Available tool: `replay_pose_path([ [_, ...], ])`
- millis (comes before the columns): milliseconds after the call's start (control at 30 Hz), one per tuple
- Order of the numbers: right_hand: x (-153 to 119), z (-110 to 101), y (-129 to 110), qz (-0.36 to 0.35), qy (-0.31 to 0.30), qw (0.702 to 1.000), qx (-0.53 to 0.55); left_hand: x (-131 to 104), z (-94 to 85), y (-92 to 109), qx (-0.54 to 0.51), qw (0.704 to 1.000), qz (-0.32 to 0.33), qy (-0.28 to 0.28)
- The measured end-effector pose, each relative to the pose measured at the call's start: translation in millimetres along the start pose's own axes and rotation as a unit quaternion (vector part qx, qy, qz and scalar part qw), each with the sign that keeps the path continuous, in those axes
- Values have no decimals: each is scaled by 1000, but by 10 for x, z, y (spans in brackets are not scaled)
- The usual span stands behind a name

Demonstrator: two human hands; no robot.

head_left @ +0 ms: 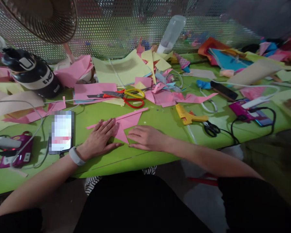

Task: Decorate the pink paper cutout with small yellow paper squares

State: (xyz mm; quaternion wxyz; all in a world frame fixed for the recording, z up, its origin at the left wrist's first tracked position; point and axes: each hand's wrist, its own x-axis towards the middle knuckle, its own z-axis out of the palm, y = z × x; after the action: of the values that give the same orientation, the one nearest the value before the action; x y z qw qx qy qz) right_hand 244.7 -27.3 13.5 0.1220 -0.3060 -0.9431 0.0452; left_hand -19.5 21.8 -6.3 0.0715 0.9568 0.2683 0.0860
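A folded piece of pink paper (pixel 129 124) lies on the green tabletop in front of me, with a narrow strip folded along its far edge. Spread flat, my left hand (pixel 104 136) presses on the left part of this paper. My right hand (pixel 145 137) rests palm down at the paper's lower right corner, its fingers stretched toward the left; the fingertips are close to the paper's edge, and I cannot tell if they touch it. Scissors (pixel 126 94) with red and yellow handles lie just beyond the pink paper.
A phone (pixel 61 132) with a lit screen lies left of my left hand. To the right are a yellow glue gun (pixel 189 116) and black-handled scissors (pixel 211 128). Paper scraps (pixel 121 71) pile at the back beside a black bottle (pixel 34 72), a fan (pixel 42 16) and a purple power strip (pixel 249 111).
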Motion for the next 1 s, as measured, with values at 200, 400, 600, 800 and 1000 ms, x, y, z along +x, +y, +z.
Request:
replay_pose_path([
  [200, 113, 21, 7, 11, -8, 997, -76, 14, -10, -18, 12, 1000, 10, -13],
  [400, 213, 55, 27, 32, -1, 996, -83, 29, -32, -5, 9, 1000, 8, -17],
  [600, 257, 94, 28, 122, 30, 987, 98, 24, -24, -1, 2, 1000, 10, -14],
  [800, 244, 55, 65, 108, 47, 935, 335, 15, -7, -4, 9, 1000, 11, -9],
  [1000, 295, 206, 83, 156, 126, 917, 345, 19, 18, -8, 19, 1000, 15, 8],
])
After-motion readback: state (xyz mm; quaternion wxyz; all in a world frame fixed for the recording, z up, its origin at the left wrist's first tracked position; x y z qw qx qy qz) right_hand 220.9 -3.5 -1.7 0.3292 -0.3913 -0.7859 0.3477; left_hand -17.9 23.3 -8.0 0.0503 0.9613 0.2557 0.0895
